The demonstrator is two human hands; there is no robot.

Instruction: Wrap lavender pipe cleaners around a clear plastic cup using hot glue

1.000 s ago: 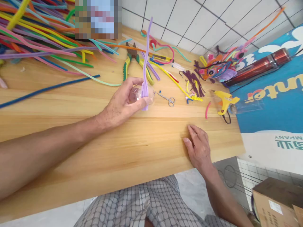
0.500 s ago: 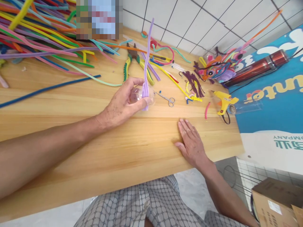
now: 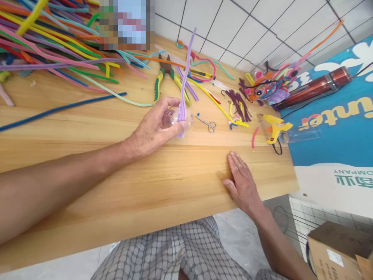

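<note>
Pointing wallward, slanting right, purple pipe cleaner (image 3: 184,78)

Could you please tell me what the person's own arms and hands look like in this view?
The left hand and the right hand are ungloved; no sleeve or wristwatch shows on the visible forearms. Any ring is too small to confirm. Worn below is a grey cloth garment with a dark netlike check.
</note>
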